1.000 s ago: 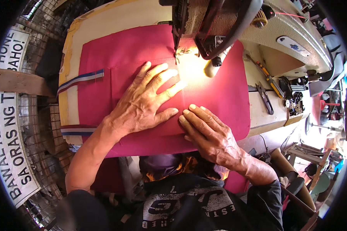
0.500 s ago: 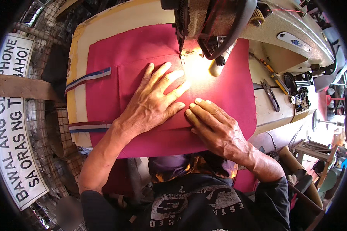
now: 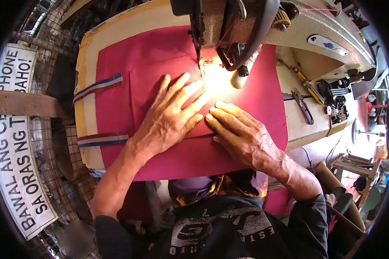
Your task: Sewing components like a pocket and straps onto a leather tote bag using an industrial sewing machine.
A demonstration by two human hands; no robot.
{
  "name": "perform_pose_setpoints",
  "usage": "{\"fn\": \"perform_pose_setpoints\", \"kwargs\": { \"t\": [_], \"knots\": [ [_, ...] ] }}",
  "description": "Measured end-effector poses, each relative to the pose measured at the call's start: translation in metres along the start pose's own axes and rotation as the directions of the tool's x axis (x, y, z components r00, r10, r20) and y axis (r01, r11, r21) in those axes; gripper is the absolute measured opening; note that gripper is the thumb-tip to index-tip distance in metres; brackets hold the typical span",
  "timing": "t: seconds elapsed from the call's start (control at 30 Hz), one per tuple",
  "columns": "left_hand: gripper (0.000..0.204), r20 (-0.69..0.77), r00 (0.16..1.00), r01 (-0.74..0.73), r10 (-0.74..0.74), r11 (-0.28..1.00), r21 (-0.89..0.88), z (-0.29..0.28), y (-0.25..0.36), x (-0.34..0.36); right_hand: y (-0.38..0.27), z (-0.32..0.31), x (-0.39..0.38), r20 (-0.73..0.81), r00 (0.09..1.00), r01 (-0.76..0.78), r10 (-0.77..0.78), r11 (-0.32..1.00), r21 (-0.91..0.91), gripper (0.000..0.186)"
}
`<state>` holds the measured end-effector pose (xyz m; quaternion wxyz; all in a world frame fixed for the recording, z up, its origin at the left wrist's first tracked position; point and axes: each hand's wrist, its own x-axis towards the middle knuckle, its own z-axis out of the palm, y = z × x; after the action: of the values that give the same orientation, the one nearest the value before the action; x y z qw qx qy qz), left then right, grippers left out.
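A large dark-red fabric panel [image 3: 255, 155] lies flat under the head of a sewing machine [image 3: 307, 26], with a smaller red patch [image 3: 155, 71] laid on top of it. My left hand [image 3: 170, 110] rests flat on the patch, its fingers spread toward the needle area. To its right, my right hand [image 3: 242, 134] presses on the fabric with fingers stretched out and close together. Neither hand grips anything. The machine's lamp lights the cloth brightly around the presser foot [image 3: 202, 64], where detail is washed out. Two striped ribbons [image 3: 101, 140] reach onto the panel's left side.
Thread snips [image 3: 303, 107] and a yellow-and-black cutter [image 3: 307, 84] lie on the table right of the fabric, beside small black metal parts [image 3: 337, 108]. Wire mesh [image 3: 41, 142] with a white sign [image 3: 19, 172] stands at the left. A wooden frame [image 3: 358, 172] is at the lower right.
The view has shifted slightly. My right hand's fingertips sit a little farther up the fabric, closer to the lit area. Both hands still lie flat on the cloth.
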<state>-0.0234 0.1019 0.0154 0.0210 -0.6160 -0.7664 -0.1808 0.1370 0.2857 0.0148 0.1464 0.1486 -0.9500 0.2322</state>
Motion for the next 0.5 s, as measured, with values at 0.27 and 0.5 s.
{"fn": "perform_pose_setpoints", "kwargs": {
  "t": [0.27,0.5],
  "knots": [
    [0.045,-0.013,1.0,-0.01,0.01,1.0,-0.01,0.001,-0.009,0.007,0.006,-0.003,0.008,0.016,1.0,-0.006,0.005,0.999,0.035,0.046],
    [0.045,-0.009,1.0,0.016,-0.016,1.0,-0.005,0.002,-0.014,0.012,0.014,0.0,0.017,0.006,1.0,-0.025,0.025,0.999,0.029,0.053]
  ]
}}
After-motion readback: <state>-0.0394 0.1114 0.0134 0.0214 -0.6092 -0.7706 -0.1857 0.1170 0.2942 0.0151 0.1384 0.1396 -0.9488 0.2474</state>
